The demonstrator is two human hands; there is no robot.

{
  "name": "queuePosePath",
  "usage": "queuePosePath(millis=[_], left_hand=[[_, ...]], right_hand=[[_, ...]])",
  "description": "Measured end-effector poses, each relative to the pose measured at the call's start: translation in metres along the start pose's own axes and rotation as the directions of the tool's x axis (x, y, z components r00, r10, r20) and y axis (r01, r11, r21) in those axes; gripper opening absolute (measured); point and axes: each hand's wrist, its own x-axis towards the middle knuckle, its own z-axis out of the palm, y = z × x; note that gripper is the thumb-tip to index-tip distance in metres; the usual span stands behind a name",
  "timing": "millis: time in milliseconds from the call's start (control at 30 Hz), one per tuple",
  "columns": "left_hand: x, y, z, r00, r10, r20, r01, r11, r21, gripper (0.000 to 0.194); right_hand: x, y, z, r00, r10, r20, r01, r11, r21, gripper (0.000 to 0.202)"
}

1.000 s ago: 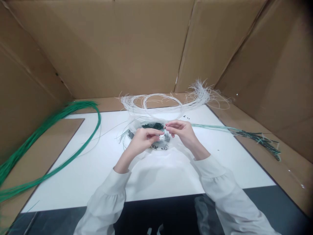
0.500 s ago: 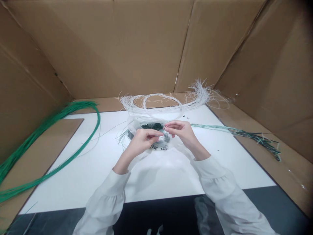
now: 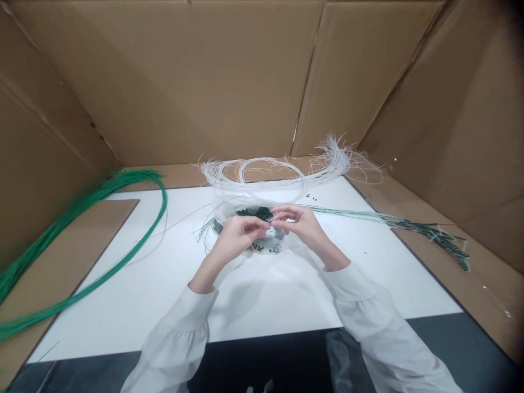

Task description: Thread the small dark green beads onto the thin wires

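My left hand (image 3: pixel 239 236) is closed in a pinch over a clear plastic bag (image 3: pixel 223 210) holding small dark green pieces (image 3: pixel 262 212). Close beside it on the right, my right hand (image 3: pixel 301 222) pinches a thin white strand (image 3: pixel 278 214). The fingertips of both hands almost meet above the bag. Whatever sits between my left fingertips is too small to make out. Thin green wire ends (image 3: pixel 204 230) lie at the bag's left side.
A green wire coil (image 3: pixel 153 218) lies at the left. Behind the bag is a white wire bundle (image 3: pixel 327 169). Wires with dark striped ends (image 3: pixel 444 240) lie at the right. Cardboard walls (image 3: pixel 245 82) enclose the back and sides of the white sheet (image 3: pixel 262 305).
My right hand has moved slightly left and down, bringing its fingertips closer to my left hand. My left hand has barely shifted.
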Motion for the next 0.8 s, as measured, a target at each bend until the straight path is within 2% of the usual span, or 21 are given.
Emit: queuePosePath(millis=[100, 167, 267, 333, 433, 533, 633, 700, 733, 800], left_hand=[[0.001, -0.001, 0.001, 1.000, -0.010, -0.014, 0.008, 0.995, -0.104, 0.010], [0.002, -0.001, 0.002, 1.000, -0.005, -0.022, 0.002, 0.991, -0.134, 0.013], [0.002, -0.002, 0.000, 0.999, 0.023, -0.025, -0.025, 0.996, -0.084, 0.021], [0.001, -0.003, 0.000, 0.999, 0.040, -0.016, -0.041, 0.998, -0.049, 0.019], [0.001, -0.003, -0.001, 0.998, 0.058, 0.009, -0.058, 0.998, -0.018, 0.015], [0.001, -0.004, -0.001, 0.999, 0.039, 0.023, -0.040, 0.997, 0.067, 0.021], [0.003, -0.005, -0.003, 1.000, 0.008, -0.019, -0.006, 0.993, 0.121, 0.025], [0.004, -0.006, -0.004, 0.998, 0.028, -0.054, -0.023, 0.995, 0.100, 0.025], [0.004, -0.007, -0.004, 0.997, 0.047, -0.064, -0.042, 0.996, 0.078, 0.024], [0.005, -0.008, -0.004, 0.994, 0.082, -0.067, -0.079, 0.996, 0.043, 0.022]], right_hand=[[0.001, 0.002, 0.001, 1.000, -0.002, -0.007, 0.002, 0.999, -0.035, 0.034], [0.001, 0.001, 0.001, 1.000, -0.002, -0.003, 0.002, 0.999, -0.032, 0.034], [0.001, 0.000, 0.001, 1.000, -0.020, -0.020, 0.019, 1.000, -0.010, 0.029], [0.001, 0.000, 0.001, 0.999, -0.032, -0.040, 0.032, 0.999, 0.004, 0.026], [0.001, 0.002, 0.001, 0.999, -0.033, -0.030, 0.033, 0.999, 0.004, 0.028], [0.002, 0.004, 0.000, 0.998, -0.040, -0.042, 0.038, 0.999, -0.037, 0.031], [0.004, 0.007, -0.001, 0.995, -0.059, -0.086, 0.054, 0.997, -0.061, 0.034], [0.007, 0.013, -0.001, 0.993, -0.038, -0.111, 0.030, 0.997, -0.073, 0.034], [0.008, 0.017, -0.001, 0.993, -0.027, -0.118, 0.014, 0.993, -0.114, 0.035], [0.009, 0.026, 0.002, 0.995, -0.053, -0.085, 0.024, 0.948, -0.318, 0.035]])
